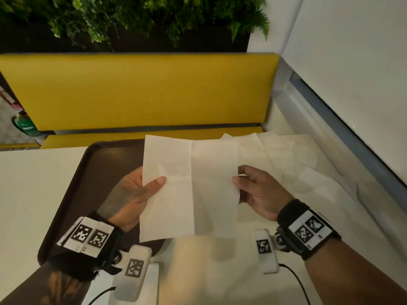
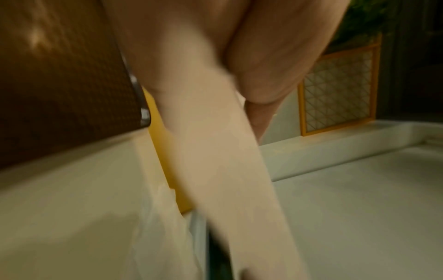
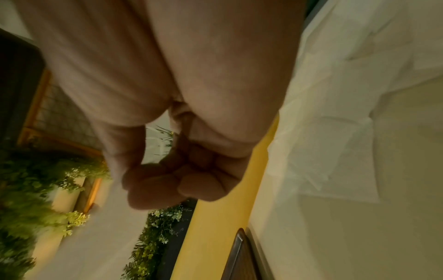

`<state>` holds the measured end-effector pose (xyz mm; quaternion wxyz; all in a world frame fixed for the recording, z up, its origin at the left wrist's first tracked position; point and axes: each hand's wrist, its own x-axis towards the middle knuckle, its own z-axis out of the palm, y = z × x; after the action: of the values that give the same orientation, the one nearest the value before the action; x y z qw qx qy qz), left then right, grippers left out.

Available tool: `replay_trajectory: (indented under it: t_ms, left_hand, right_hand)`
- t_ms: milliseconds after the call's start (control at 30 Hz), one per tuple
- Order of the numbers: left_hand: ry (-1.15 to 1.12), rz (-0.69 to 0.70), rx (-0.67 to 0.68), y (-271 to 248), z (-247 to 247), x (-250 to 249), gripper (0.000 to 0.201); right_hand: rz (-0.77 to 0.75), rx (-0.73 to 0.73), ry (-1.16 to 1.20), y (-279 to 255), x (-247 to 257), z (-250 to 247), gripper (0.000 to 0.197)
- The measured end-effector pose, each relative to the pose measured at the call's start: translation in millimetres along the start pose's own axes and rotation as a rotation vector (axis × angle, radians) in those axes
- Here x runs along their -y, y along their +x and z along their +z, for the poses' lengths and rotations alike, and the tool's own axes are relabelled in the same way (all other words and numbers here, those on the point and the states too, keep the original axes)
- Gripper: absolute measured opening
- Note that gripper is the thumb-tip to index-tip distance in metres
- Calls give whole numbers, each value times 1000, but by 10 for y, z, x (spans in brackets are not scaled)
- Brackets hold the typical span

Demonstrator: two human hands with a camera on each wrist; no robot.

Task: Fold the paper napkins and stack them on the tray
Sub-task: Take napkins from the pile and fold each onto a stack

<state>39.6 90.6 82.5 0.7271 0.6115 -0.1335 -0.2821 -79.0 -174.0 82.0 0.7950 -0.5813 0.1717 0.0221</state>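
I hold one unfolded white paper napkin [image 1: 189, 186] up in the air, spread out with its creases showing. My left hand [image 1: 141, 190] pinches its left edge, thumb on the front. My right hand [image 1: 253, 190] pinches its right edge with curled fingers [image 3: 167, 181]. In the left wrist view the napkin [image 2: 215, 151] runs blurred down from my fingers. Below it lies a dark brown tray [image 1: 88, 183], partly hidden by the napkin and my left hand. Several loose unfolded napkins [image 1: 297, 155] lie spread on the white table to the right; the pile [image 3: 347, 94] also shows beside my right hand.
The white table [image 1: 33, 194] stretches to the left of the tray. A yellow bench [image 1: 132, 91] stands behind the table, with green plants [image 1: 132, 18] above it. A white wall and ledge [image 1: 352, 84] close off the right side.
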Motion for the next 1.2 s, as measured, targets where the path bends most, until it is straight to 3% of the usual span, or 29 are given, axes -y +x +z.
replay_trajectory:
  t_ms: [67, 133, 267, 367, 500, 633, 867, 1000, 1100, 1200]
  left_hand:
    - [133, 100, -116, 20, -81, -12, 47]
    - [132, 141, -176, 43, -104, -32, 51]
    - [78, 198, -116, 33, -95, -65, 73]
    - [85, 214, -106, 35, -79, -89, 47]
    - [416, 234, -103, 30, -148, -106, 34]
    - [444, 237, -134, 27, -204, -137, 41]
    - [559, 299, -214, 61, -236, -147, 32]
    - [540, 260, -186, 73, -283, -187, 37]
    - [719, 346, -172, 46, -262, -236, 16]
    - [669, 352, -106, -3, -197, -317, 17]
  right_hand:
    - [-27, -26, -20, -19, 22, -49, 86]
    - [-70, -56, -32, -43, 59, -53, 87]
    - [-194, -139, -129, -66, 115, 17, 53]
    - [-257, -146, -159, -64, 148, 55, 38]
    - [-283, -138, -301, -72, 186, 85, 16]
    - [-293, -180, -522, -61, 215, 82, 39]
    - [-383, -188, -648, -34, 178, 72, 9]
    - [-408, -145, -753, -84, 233, 42, 10]
    - [-380, -124, -762, -111, 265, 21, 13]
    - [-345, -102, -697, -120, 294, 41, 7]
